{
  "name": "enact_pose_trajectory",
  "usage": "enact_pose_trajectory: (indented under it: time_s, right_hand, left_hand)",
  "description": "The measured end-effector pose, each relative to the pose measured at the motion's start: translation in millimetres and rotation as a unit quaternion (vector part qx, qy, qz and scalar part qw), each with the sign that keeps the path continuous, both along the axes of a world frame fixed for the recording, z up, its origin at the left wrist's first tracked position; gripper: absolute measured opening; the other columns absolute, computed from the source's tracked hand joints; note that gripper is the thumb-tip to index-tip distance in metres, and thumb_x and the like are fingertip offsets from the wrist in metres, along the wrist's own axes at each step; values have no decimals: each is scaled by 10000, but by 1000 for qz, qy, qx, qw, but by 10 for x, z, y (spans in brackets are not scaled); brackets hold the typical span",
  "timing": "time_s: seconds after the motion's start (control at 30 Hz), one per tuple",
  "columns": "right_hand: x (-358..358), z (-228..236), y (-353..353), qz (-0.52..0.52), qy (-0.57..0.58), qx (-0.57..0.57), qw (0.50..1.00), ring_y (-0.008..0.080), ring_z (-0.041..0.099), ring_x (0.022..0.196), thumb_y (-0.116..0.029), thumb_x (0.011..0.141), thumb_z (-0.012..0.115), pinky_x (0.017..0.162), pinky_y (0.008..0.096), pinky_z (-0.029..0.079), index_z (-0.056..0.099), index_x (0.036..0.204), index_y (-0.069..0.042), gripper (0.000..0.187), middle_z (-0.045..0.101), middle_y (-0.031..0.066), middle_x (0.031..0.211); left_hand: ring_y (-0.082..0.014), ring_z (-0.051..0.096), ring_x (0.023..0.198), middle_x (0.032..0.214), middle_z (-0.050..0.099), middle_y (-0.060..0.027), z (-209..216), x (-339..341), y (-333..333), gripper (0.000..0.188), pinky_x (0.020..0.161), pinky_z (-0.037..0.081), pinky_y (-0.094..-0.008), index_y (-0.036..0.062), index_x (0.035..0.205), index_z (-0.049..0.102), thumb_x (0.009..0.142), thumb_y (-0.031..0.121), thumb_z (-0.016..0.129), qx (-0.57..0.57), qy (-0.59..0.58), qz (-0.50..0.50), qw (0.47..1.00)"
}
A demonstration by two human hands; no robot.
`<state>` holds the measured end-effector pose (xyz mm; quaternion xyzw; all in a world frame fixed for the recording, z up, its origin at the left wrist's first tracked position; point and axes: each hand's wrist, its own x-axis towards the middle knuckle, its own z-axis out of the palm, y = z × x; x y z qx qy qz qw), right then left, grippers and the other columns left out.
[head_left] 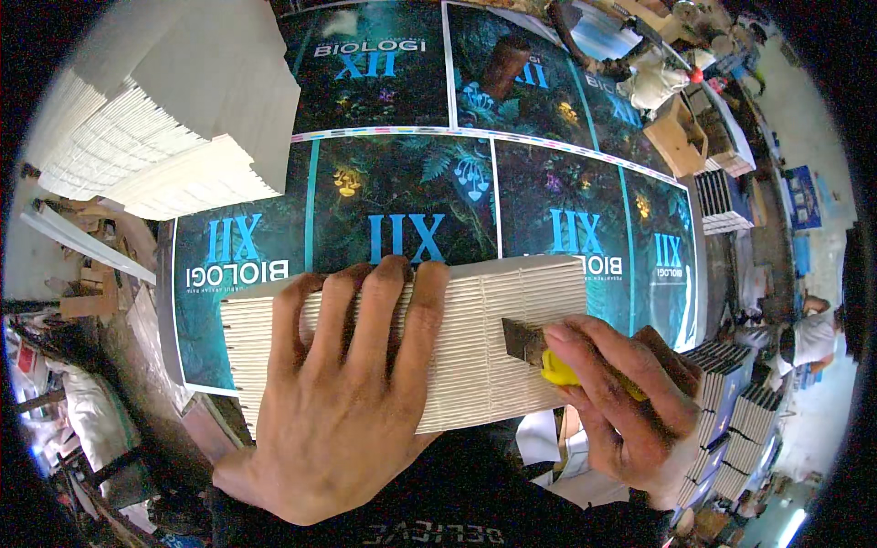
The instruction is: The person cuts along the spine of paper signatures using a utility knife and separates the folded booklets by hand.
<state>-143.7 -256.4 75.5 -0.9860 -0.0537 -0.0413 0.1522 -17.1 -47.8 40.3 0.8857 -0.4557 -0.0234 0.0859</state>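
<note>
A thick stack of folded, cream-white paper sections [457, 365] lies with its ridged spine side up, near my body. My left hand [338, 393] holds it down, fingers spread across the ridges and their tips bent over the far edge; the thumb sticks out to the left. In my right hand [630, 393] is a yellow utility knife [559, 369], gripped between thumb and fingers. Its dark, broad blade [521, 340] points left and is at the ridged surface, right of my left hand. Whether the blade cuts into the paper, I cannot tell.
Large printed cover sheets [402, 192], dark teal with blue lettering, spread beneath and beyond the stack. A tall pile of paper sections [174, 119] stands at the far left. Stacked books [731, 429] are at the right, beside a cardboard box [674, 137]. Another person [813, 333] is farther right.
</note>
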Motion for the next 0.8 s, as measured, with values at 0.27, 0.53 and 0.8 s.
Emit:
enact_pose_trajectory:
  time_s: [0.27, 0.53, 0.8]
  right_hand:
    - [48, 49, -6, 28, -2, -49, 998, 260, 707, 852, 22, 806, 731, 711, 349, 575, 675, 1326, -31, 526, 674, 158, 1265]
    - [-80, -172, 164, -19, -91, -106, 990, 264, 722, 925, 0, 839, 726, 765, 363, 583, 686, 1308, -36, 472, 694, 141, 1224]
    - [-45, -81, 90, -86, -63, -19, 994, 305, 706, 1060, 58, 877, 651, 844, 397, 586, 666, 1318, -9, 446, 697, 171, 1233]
  left_hand:
    - [-433, 478, 1249, 1397, 486, -221, -10, 8, 17, 1025, 1099, 344, -583, 16, 1489, 410, 662, 467, 815, 12, -13, -15, 1000]
    - [-444, 470, 1263, 1405, 480, -223, 15, 3, 11, 1075, 1123, 329, -596, 2, 1496, 398, 636, 476, 835, 7, 2, -9, 1000]
    - [-440, 477, 1257, 1399, 483, -229, -19, -9, 14, 1053, 1116, 334, -595, 0, 1484, 409, 650, 486, 832, -1, -2, -5, 1000]
